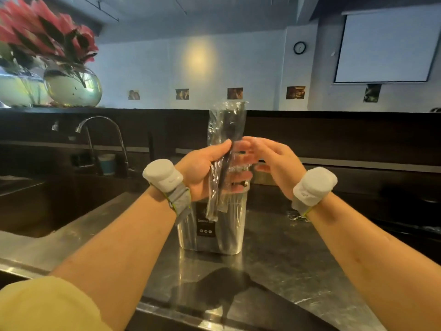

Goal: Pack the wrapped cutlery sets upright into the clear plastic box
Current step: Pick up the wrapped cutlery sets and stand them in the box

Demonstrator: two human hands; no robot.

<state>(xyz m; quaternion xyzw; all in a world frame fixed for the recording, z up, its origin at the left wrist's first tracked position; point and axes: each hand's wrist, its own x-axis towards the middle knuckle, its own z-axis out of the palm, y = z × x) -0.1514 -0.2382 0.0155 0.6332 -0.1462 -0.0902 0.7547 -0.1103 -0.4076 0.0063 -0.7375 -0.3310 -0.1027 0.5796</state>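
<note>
On the steel counter (286,259), back from its front edge, stands the clear plastic box (229,225). Above it the left hand (202,168) grips a wrapped cutlery set (226,130) upright, fingers curled round it. The right hand (274,161) hovers just beside, fingers loosely spread, holding nothing. At the counter's left lies the sink (47,206) with its faucet (105,130). Beyond, a flower bowl (74,84) tops the dark ledge; a clock (299,47) and projector screen (384,46) hang on the wall.

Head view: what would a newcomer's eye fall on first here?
A wrapped cutlery set stands out at centre, gripped upright by the left hand just above the clear plastic box on the steel counter. The right hand hovers beside it, fingers open and blurred. Red flowers in a glass bowl fill the upper left.
</note>
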